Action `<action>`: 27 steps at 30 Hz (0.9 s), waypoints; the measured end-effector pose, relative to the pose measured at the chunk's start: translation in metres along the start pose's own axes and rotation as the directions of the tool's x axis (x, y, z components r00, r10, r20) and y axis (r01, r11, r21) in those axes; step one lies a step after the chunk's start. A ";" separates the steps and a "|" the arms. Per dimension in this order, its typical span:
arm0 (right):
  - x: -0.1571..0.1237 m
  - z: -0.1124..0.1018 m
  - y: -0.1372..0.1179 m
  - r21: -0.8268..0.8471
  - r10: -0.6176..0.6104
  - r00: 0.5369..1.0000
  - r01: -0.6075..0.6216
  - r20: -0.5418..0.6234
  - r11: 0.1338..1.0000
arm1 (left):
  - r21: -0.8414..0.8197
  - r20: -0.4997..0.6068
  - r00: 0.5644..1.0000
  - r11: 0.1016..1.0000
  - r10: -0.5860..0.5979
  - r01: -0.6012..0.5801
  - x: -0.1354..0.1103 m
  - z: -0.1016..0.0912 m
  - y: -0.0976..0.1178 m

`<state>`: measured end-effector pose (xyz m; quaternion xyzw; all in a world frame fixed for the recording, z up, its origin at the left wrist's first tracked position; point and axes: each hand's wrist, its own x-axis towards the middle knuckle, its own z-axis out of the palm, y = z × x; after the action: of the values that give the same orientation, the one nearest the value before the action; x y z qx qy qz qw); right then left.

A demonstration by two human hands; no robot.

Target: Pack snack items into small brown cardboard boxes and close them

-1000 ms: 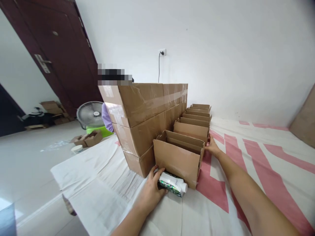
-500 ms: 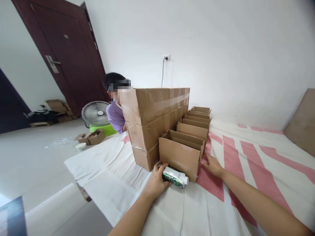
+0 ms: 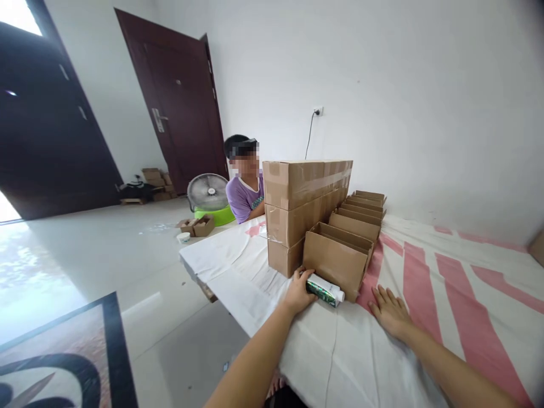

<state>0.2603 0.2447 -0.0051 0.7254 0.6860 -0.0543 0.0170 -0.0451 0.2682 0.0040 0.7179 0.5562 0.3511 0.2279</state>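
Observation:
My left hand (image 3: 299, 291) is wrapped round a small green and white carton (image 3: 325, 290) with a white cap, which lies on its side on the cloth-covered surface (image 3: 429, 289). The carton rests against the front of the nearest open cardboard box (image 3: 335, 262). My right hand (image 3: 390, 311) lies flat on the cloth with its fingers spread, just right of that box and holding nothing. Behind the nearest box runs a row of several more open boxes (image 3: 361, 212).
A stack of three sealed cardboard boxes (image 3: 300, 207) stands left of the open row. Another person in a purple shirt (image 3: 243, 195) sits beyond the stack. On the floor are a fan (image 3: 208, 192), a green basin, small boxes (image 3: 198, 225) and a cup. A dark door (image 3: 178, 113) stands behind.
My right hand has slid back from the side of the nearest open box and now lies flat on the cloth. The view has swung left and pulled back, revealing the other person.

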 end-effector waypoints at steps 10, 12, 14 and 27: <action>-0.039 0.003 -0.004 -0.116 0.026 1.000 -0.024 0.010 0.993 | -0.007 -0.004 0.999 0.999 0.038 -0.038 -0.013 -0.001 0.001; -0.041 0.003 -0.005 -0.107 0.026 1.000 -0.025 0.003 0.994 | -0.007 -0.008 0.999 0.999 0.034 -0.034 -0.014 -0.001 0.001; -0.041 0.003 -0.005 -0.093 0.024 1.000 -0.025 -0.011 0.995 | -0.010 -0.018 0.999 1.000 0.029 -0.029 -0.015 0.000 0.000; -0.040 0.007 -0.004 -0.069 0.021 0.998 -0.025 -0.059 0.997 | 0.046 -0.079 0.997 0.999 -0.004 0.008 -0.013 0.007 -0.002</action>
<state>0.2541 0.2042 -0.0079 0.7336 0.6791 -0.0087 0.0230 -0.0429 0.2566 -0.0053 0.7071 0.5749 0.3654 0.1900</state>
